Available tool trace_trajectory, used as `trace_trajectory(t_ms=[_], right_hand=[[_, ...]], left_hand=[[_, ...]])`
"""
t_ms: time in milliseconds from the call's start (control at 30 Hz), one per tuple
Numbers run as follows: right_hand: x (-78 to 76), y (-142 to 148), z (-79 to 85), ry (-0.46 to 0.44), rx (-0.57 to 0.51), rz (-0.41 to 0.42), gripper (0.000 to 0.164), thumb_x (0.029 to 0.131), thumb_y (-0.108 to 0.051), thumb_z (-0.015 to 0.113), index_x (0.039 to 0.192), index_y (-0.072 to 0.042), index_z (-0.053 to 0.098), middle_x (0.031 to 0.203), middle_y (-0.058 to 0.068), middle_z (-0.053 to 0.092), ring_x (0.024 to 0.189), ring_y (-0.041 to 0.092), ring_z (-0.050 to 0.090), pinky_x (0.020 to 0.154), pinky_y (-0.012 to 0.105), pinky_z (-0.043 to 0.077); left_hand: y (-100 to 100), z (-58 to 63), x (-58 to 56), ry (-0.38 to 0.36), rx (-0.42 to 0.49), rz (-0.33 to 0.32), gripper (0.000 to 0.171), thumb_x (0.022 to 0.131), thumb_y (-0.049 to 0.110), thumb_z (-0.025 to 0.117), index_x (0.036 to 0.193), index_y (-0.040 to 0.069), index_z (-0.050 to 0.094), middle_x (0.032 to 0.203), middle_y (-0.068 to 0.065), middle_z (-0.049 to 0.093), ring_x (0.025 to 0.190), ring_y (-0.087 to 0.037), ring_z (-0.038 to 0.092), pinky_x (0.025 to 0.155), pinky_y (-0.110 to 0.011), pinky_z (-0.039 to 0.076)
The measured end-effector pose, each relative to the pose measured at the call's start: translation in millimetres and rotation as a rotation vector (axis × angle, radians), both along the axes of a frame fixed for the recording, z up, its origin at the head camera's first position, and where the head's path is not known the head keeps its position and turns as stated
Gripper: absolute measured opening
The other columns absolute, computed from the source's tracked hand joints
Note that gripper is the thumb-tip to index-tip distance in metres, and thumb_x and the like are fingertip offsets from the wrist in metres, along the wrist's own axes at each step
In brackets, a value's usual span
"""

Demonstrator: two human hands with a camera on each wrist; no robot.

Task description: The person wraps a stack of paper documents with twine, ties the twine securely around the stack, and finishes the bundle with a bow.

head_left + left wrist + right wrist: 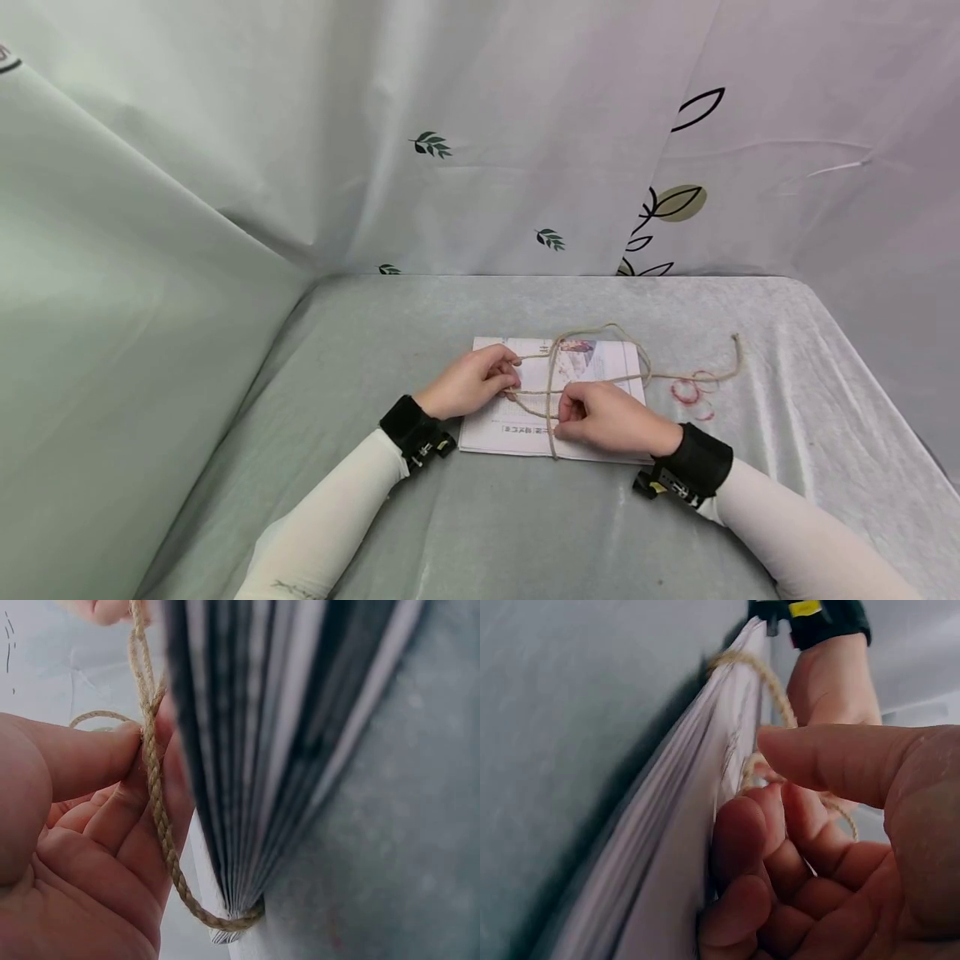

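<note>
A folded stack of newspapers (495, 437) lies flat, with a braided tan cord (693, 377) wrapped round it and crossing over its top. My left hand (472, 381) is over the stack's left part; in the left wrist view its thumb and fingers pinch the cord (154, 780), which runs down round the folded sheets' edge. My right hand (618, 417) lies over the lower right of the stack. Seen from the right wrist, its fingers curl and the cord (754, 667) passes in between thumb and fingers, its exact contact partly hidden by the thumb.
Several thin red rings (684, 392) lie on the grey cloth-covered table (525, 533), right of the stack, near the cord's loose end. A pale curtain (480, 208) with leaf prints stands behind, and another sheet (112, 333) hangs along the left side.
</note>
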State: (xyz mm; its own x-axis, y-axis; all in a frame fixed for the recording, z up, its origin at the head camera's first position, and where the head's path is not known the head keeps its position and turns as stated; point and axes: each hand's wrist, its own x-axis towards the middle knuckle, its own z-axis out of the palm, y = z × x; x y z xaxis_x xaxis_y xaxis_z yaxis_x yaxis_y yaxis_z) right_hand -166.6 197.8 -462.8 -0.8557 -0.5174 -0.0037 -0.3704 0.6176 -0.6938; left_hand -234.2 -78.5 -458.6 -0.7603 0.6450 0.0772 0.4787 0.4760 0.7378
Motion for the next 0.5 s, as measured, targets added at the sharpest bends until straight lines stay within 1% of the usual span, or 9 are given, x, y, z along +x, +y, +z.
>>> trace_trajectory(t_ms=[67,133,233,300,333,400,467,500], right_hand=[[-0.2,0.5,-1.1,0.051,0.028,-0.031,0.022,0.092,-0.021,0.089,0.089,-0.022,0.067,0.074,-0.015,0.059,0.067,0.002,0.056,0.066,0.027,0.046],[-0.7,0.5,-3.8,0.095,0.046,-0.046,0.021,0.093,-0.024,0.089,0.095,-0.02,0.069,0.075,-0.016,0.059,0.067,0.001,0.055,0.067,0.027,0.047],[-1.4,0.1,-9.1,0.152,0.063,-0.038,0.017,0.095,-0.023,0.088,0.102,-0.019,0.072,0.075,-0.017,0.057,0.067,-0.001,0.053,0.068,0.027,0.047],[-1.9,-0.3,-11.3,0.175,0.073,-0.02,0.012,0.098,-0.021,0.085,0.098,-0.023,0.073,0.075,-0.018,0.055,0.067,-0.001,0.052,0.068,0.027,0.047],[-2.2,-0.3,-11.6,0.183,0.08,-0.009,0.012,0.099,-0.02,0.083,0.095,-0.024,0.073,0.074,-0.019,0.055,0.068,-0.001,0.052,0.068,0.027,0.047],[-2.9,1.3,-9.5,0.191,0.09,0.026,0.018,0.1,-0.018,0.081,0.089,-0.027,0.07,0.074,-0.019,0.055,0.069,-0.001,0.051,0.068,0.027,0.046],[-3.8,5.8,-5.3,0.175,0.11,0.073,0.026,0.101,-0.015,0.079,0.082,-0.028,0.066,0.074,-0.019,0.053,0.069,-0.001,0.051,0.068,0.027,0.045],[-4.2,9.2,-2.5,0.163,0.117,0.106,0.028,0.1,-0.014,0.079,0.081,-0.028,0.064,0.074,-0.019,0.053,0.069,-0.001,0.051,0.067,0.026,0.045]], left_hand=[[0.1,0.4,0.2,-0.011,0.006,-0.003,0.022,0.111,0.012,0.071,0.131,0.002,0.07,0.103,0.002,0.078,0.09,-0.005,0.075,0.09,-0.03,0.058],[0.1,0.6,0.2,-0.017,0.009,-0.005,0.021,0.111,0.012,0.071,0.13,0.003,0.07,0.102,0.002,0.078,0.09,-0.006,0.075,0.09,-0.03,0.058],[-0.2,0.1,0.1,-0.024,0.009,-0.006,0.019,0.112,0.012,0.07,0.129,0.004,0.071,0.101,0.002,0.078,0.089,-0.006,0.075,0.09,-0.03,0.058],[-0.1,-0.5,0.1,-0.025,0.008,-0.005,0.019,0.112,0.012,0.07,0.128,0.004,0.071,0.101,0.002,0.078,0.089,-0.006,0.075,0.089,-0.03,0.057],[-0.1,-0.7,0.1,-0.028,0.01,-0.006,0.018,0.112,0.012,0.07,0.128,0.004,0.071,0.101,0.003,0.078,0.089,-0.006,0.075,0.089,-0.03,0.057],[0.2,-1.0,0.4,-0.035,0.013,-0.01,0.019,0.112,0.012,0.07,0.128,0.004,0.071,0.101,0.002,0.078,0.089,-0.006,0.076,0.09,-0.03,0.058],[0.2,-0.6,0.8,-0.04,0.013,-0.011,0.019,0.111,0.011,0.071,0.129,0.003,0.071,0.102,0.002,0.078,0.09,-0.005,0.076,0.091,-0.03,0.058],[0.1,-0.2,1.1,-0.039,0.01,-0.011,0.02,0.111,0.011,0.071,0.129,0.003,0.071,0.104,0.002,0.078,0.091,-0.005,0.075,0.091,-0.03,0.058]])
